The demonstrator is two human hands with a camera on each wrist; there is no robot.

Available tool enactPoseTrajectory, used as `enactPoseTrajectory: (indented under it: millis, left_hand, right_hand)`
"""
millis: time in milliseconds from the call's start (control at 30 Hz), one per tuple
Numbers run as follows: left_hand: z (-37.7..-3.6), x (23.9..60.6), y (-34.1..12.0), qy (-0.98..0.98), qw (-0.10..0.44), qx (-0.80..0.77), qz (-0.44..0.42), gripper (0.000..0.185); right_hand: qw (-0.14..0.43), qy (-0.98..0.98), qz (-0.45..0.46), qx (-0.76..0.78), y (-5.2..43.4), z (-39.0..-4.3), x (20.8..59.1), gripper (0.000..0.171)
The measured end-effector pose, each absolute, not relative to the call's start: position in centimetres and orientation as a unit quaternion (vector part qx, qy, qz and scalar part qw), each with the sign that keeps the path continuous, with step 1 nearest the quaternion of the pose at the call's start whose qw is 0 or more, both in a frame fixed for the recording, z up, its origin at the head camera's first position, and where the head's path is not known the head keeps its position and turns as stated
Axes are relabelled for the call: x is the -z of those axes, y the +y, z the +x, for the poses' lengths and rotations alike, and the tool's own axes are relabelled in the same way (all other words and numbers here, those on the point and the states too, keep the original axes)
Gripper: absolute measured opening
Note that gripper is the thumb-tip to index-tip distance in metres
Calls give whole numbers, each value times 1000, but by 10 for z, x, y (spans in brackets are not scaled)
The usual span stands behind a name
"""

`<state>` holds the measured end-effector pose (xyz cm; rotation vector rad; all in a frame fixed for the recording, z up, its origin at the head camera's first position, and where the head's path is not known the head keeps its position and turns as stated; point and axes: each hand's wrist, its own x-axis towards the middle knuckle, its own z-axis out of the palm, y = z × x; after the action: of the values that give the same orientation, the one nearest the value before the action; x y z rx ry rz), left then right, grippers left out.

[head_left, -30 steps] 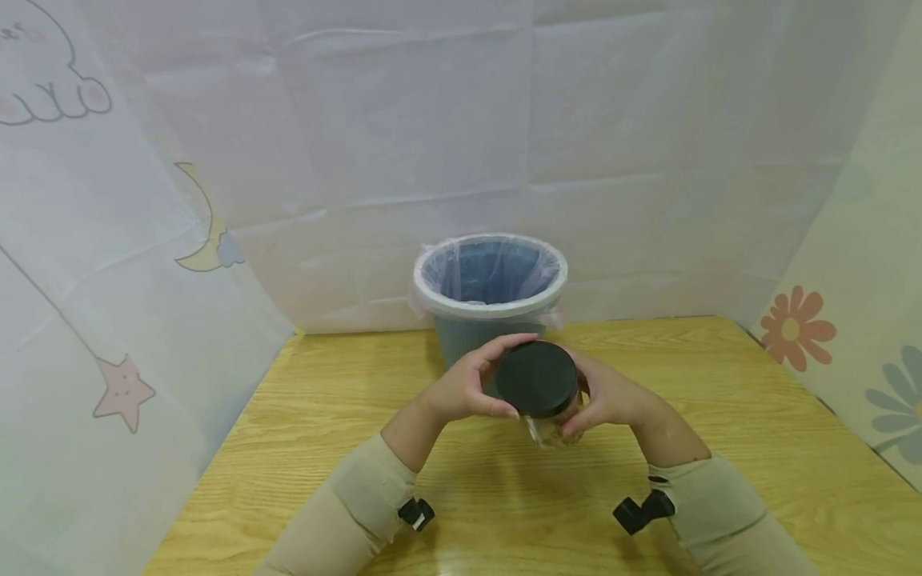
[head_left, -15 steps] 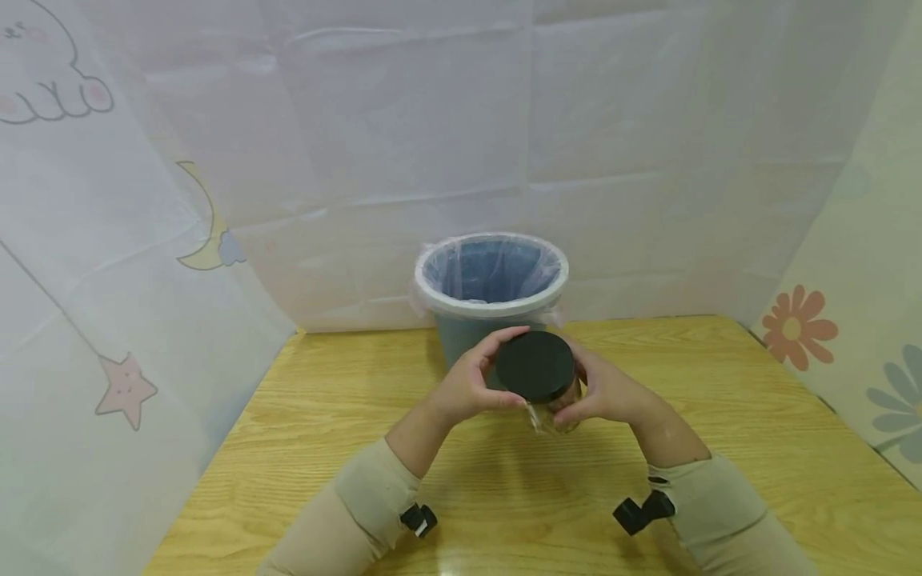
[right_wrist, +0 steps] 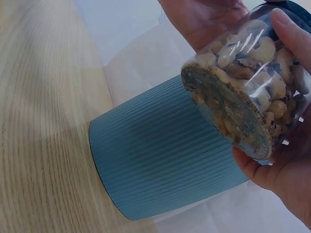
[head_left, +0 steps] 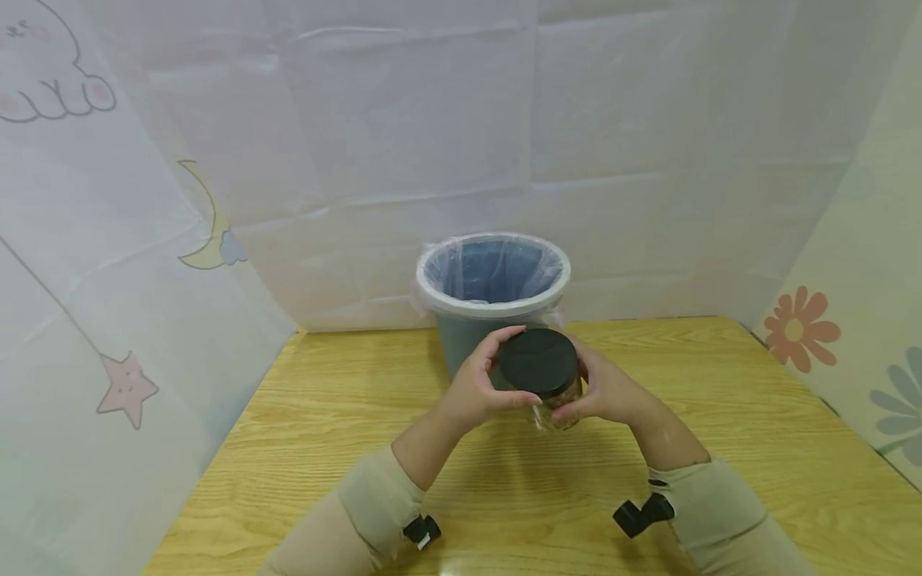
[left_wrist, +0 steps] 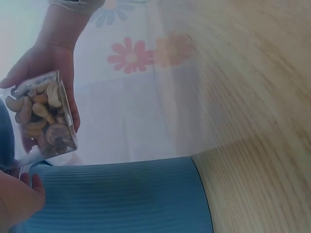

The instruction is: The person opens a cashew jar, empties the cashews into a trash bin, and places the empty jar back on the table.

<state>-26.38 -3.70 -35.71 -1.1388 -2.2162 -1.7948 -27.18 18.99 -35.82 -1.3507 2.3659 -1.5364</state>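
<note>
And here's the jar point(right_wrist: 233, 90), tilted and up off the table point(head_left: 317, 408), right between two hands: left hand point(head_left: 475, 390) curled round its black lid point(head_left: 539, 362), right hand point(head_left: 611, 392) gripping the clear body. Cashews point(left_wrist: 43, 114) crowd inside! Beyond both hands stands a blue bin point(head_left: 461, 340), lined with clear plastic point(head_left: 452, 276).

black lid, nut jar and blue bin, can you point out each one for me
Black lid point(head_left: 539, 362): head view, middle of its flat top.
Nut jar point(right_wrist: 249, 77): right wrist view, its clear side wall.
Blue bin point(right_wrist: 160, 150): right wrist view, its ribbed outer wall.
</note>
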Motion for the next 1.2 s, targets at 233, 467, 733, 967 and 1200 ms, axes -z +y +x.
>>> enactPoseTrajectory:
  millis: [233, 467, 733, 967, 1200]
  left_hand:
    - [-258, 354, -35, -725, 42, 588, -356, 88]
    - [-258, 356, -34, -729, 46, 590, -344, 89]
    - [-242, 337, -36, -712, 46, 605, -353, 95]
    - [-257, 355, -34, -711, 55, 612, -343, 93]
    - [-262, 354, -37, -697, 75, 622, -347, 92]
  right_hand:
    - [0, 760, -425, 493, 191, -272, 360, 98]
    - [-14, 761, -427, 488, 191, -273, 362, 98]
    - [-15, 763, -428, 484, 191, -272, 360, 96]
    - [-13, 759, -435, 484, 190, -273, 360, 98]
    - [-5, 763, -428, 485, 192, -273, 361, 94]
